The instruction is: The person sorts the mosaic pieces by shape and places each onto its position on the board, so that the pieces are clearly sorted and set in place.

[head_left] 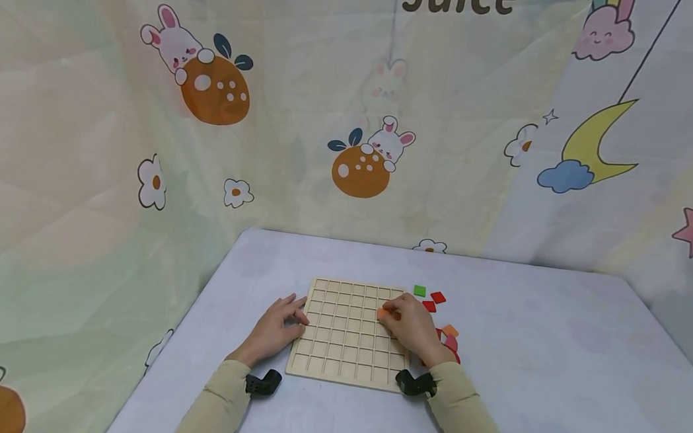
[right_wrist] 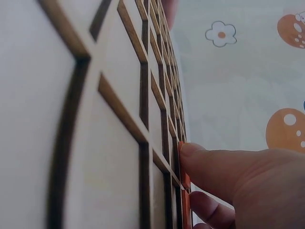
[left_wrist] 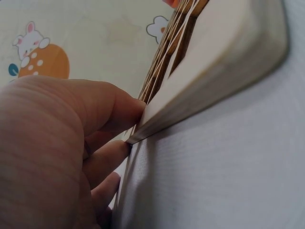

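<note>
A square wooden board with a raised grid (head_left: 348, 332) lies flat on the table. My left hand (head_left: 274, 328) rests along its left side; in the left wrist view the thumb and fingertips touch the board's edge (left_wrist: 200, 102). At the board's upper right, my right hand (head_left: 414, 323) pinches a small orange tile (head_left: 383, 313) between thumb and fingers, right over the grid. Edge-on in the right wrist view, the thumb sits against that orange-red tile (right_wrist: 184, 164), with a second reddish tile (right_wrist: 186, 207) just below it. The right hand hides part of the board's right side.
Loose tiles lie on the table right of the board: a green tile (head_left: 420, 290), red tiles (head_left: 438, 297) and an orange tile (head_left: 450, 330), with several red pieces (head_left: 451, 343) partly behind the right hand. A printed cloth (head_left: 295, 173) hangs behind the table.
</note>
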The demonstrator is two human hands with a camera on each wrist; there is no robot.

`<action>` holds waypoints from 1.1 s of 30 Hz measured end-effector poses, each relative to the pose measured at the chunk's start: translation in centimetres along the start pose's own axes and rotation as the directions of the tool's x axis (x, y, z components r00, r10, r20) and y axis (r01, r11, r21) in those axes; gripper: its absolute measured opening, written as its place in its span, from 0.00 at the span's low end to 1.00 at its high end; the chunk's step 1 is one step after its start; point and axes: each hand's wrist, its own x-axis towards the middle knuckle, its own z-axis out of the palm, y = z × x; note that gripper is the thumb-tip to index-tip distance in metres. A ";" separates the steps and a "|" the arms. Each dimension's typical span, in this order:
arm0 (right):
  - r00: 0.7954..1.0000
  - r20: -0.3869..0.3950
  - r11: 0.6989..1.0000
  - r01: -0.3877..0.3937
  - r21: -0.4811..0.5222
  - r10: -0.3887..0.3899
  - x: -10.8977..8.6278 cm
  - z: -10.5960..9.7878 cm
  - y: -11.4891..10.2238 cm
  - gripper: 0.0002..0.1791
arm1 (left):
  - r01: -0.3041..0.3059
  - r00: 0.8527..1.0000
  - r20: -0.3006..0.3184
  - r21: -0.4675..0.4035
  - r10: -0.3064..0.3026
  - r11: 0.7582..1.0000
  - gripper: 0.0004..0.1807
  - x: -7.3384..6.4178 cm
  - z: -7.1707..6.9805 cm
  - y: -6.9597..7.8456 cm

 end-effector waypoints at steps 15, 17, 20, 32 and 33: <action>0.999 -0.013 0.999 -0.047 0.018 0.047 0.3 -0.6 0.8 0.14 | -0.010 1.000 -0.004 0.003 0.010 1.000 0.07 -0.1 -0.1 0.3; 0.997 -0.018 0.997 -0.074 0.029 0.074 0.4 -1.0 1.1 0.14 | -0.012 1.000 -0.005 0.005 0.012 1.000 0.08 -0.2 -0.1 0.3; 0.996 -0.022 0.995 -0.088 0.041 0.089 0.5 -1.3 1.5 0.14 | -0.016 1.000 -0.010 0.008 0.016 1.000 0.08 -0.2 0.0 0.2; 0.995 -0.056 0.996 -0.087 0.032 0.088 0.5 -2.8 3.3 0.16 | -0.012 1.000 -0.014 0.023 0.012 1.000 0.07 -0.1 0.1 0.1; 0.993 -0.058 0.995 -0.097 0.032 0.099 0.5 -3.0 3.4 0.17 | -0.013 1.000 -0.016 0.024 0.013 1.000 0.07 -0.1 0.1 0.1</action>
